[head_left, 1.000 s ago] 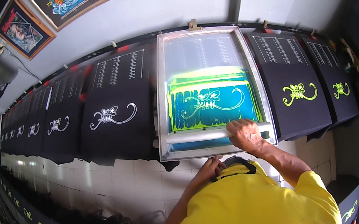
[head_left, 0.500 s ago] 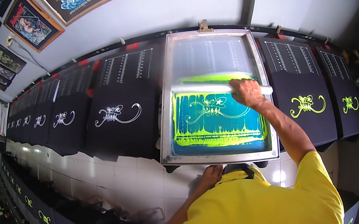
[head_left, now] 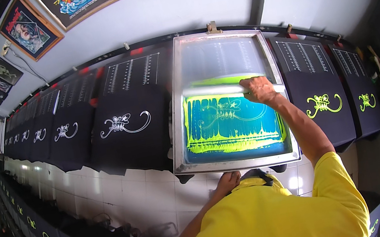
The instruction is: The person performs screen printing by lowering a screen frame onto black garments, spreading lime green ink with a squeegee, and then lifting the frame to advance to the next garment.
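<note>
I have the right hand (head_left: 259, 89) wrapped over a pale bar (head_left: 213, 91), its fingers folded down together around it near the bar's right end. The relation I mind most is this one: the bar lies directly under those fingers, its long axis running crosswise, most of its length stretching to their left and only a short stub to their right, where it reaches the side rail of a metal frame (head_left: 246, 163). That right end sits slightly closer to the body than the left. Just beyond the fingers I see a band of bright green ink (head_left: 216, 81); on their near side spreads a blue-green mesh panel (head_left: 247, 126) bearing a scroll design and streaky green smears. The left hand (head_left: 229, 181) is well apart from the bar, back toward the body and left of the right fingers, just beside the frame's near rail; its fingers look loosely curled, but I cannot tell whether they hold or touch anything. So the right hand is plainly the nearer. Farther left of the gripping fingers, outside the frame, a dark cloth (head_left: 132, 141) carries a white scroll; to their right, another dark cloth (head_left: 321, 128) carries a yellow-green one.
</note>
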`<action>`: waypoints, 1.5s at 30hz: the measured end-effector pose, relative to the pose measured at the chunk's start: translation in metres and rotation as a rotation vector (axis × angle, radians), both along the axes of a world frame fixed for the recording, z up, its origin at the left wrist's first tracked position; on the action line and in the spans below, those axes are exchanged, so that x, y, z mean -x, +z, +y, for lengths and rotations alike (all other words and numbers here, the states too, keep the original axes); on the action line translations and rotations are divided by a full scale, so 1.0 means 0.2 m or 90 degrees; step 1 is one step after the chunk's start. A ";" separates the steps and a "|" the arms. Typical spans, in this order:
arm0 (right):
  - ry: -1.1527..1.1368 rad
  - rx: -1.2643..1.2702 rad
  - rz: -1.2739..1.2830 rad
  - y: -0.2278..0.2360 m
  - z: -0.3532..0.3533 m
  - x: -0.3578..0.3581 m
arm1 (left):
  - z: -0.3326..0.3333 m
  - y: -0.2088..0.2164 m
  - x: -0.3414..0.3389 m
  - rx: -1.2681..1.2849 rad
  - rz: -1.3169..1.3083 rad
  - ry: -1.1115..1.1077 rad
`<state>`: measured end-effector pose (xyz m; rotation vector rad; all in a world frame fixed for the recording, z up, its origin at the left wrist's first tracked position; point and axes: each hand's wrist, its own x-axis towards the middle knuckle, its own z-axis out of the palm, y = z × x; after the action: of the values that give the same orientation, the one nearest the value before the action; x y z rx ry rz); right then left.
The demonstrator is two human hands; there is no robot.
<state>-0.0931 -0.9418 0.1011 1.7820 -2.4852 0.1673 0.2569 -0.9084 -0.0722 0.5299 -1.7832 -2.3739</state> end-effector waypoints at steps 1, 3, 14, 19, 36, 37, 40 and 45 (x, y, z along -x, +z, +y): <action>0.011 -0.011 -0.014 0.02 0.02 -0.04 | 0.00 0.00 -0.02 0.006 -0.031 -0.004; 0.035 -0.008 -0.014 0.03 0.11 -0.11 | -0.04 0.18 -0.01 0.023 -0.087 -0.021; 0.054 0.088 0.033 -0.11 0.68 -0.84 | -0.10 0.02 -0.03 0.111 -0.087 -0.124; 0.020 -0.001 -0.003 -0.22 0.79 -0.95 | -0.13 0.01 -0.05 0.039 -0.064 -0.167; -0.347 0.367 -0.083 -0.28 0.99 -0.53 | -0.79 0.75 -0.23 0.442 -0.184 0.284; -0.391 0.332 -0.088 -0.31 1.02 -0.50 | -0.82 0.68 -0.24 0.588 -0.204 0.304; -0.390 0.313 -0.097 -0.35 1.02 -0.44 | -0.86 0.62 -0.24 0.730 -0.314 0.289; -0.531 0.332 -0.233 -0.48 1.04 -0.34 | -0.92 0.43 -0.26 0.724 -0.254 0.294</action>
<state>-0.0255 -0.7341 0.0048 0.4877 -2.8061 1.0137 0.3082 -1.0921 0.0144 1.0604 -2.4059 -0.7494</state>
